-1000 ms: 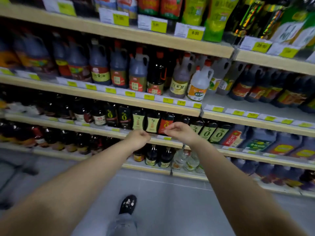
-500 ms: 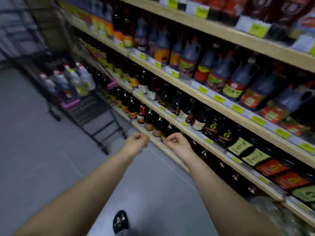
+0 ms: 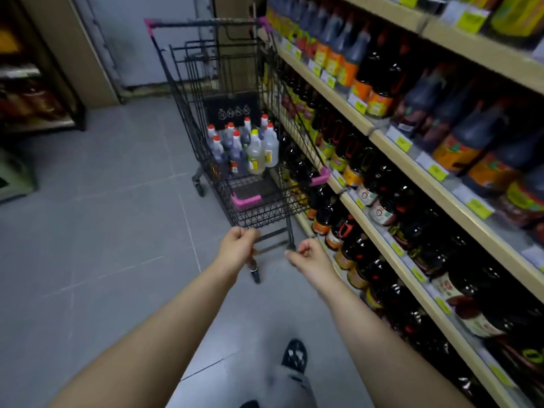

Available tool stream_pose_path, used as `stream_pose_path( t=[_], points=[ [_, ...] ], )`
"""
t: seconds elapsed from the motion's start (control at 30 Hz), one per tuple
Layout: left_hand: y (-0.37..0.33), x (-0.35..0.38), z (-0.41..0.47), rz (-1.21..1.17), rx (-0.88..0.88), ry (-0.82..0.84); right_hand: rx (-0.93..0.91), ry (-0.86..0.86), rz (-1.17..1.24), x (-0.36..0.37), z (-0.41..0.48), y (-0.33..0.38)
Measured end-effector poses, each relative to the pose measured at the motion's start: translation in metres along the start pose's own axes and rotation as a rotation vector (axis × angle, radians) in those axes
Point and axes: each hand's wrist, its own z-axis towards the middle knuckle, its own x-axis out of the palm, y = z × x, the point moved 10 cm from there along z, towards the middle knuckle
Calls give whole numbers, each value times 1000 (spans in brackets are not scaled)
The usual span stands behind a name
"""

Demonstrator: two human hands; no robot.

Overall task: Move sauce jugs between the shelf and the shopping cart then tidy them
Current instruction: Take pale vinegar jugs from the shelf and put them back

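A black wire shopping cart (image 3: 259, 212) with pink corner guards stands ahead of me, close against the shelf (image 3: 394, 175) on the right. Inside it stand several sauce jugs (image 3: 245, 145), dark and clear ones with red caps. My left hand (image 3: 237, 248) hangs in front of the cart's near end, fingers curled, nothing in it. My right hand (image 3: 307, 257) is beside it, curled into a loose fist near the cart's near right corner post. Both hands are empty. The shelf's upper tier holds large dark jugs (image 3: 471, 134) with orange labels.
Lower shelf tiers carry rows of dark sauce bottles (image 3: 379, 201). Grey tiled floor (image 3: 103, 216) spreads to the left. Another display rack (image 3: 32, 92) stands at the far left, and a wall with a beige pillar lies behind the cart. My shoe (image 3: 294, 354) shows below.
My view has swung left from facing the shelf to looking down the aisle. The cart has come from far left to right in front of my hands, which stay curled and empty.
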Motion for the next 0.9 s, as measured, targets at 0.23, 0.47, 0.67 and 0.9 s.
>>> stream_pose_path(
  t=[0.23, 0.47, 0.67, 0.9],
  points=[
    [-49, 10, 97, -55, 8, -4, -28, 14, 3, 4, 124, 45],
    [-92, 8, 189, -109, -30, -78, 10, 56, 20, 13, 240, 82],
    [-115, 1, 265, -147, -55, -86, 34, 92, -18, 33, 323, 108],
    [-137, 2, 366, -76, -86, -11, 98, 68, 4, 47, 409, 115]
  ],
)
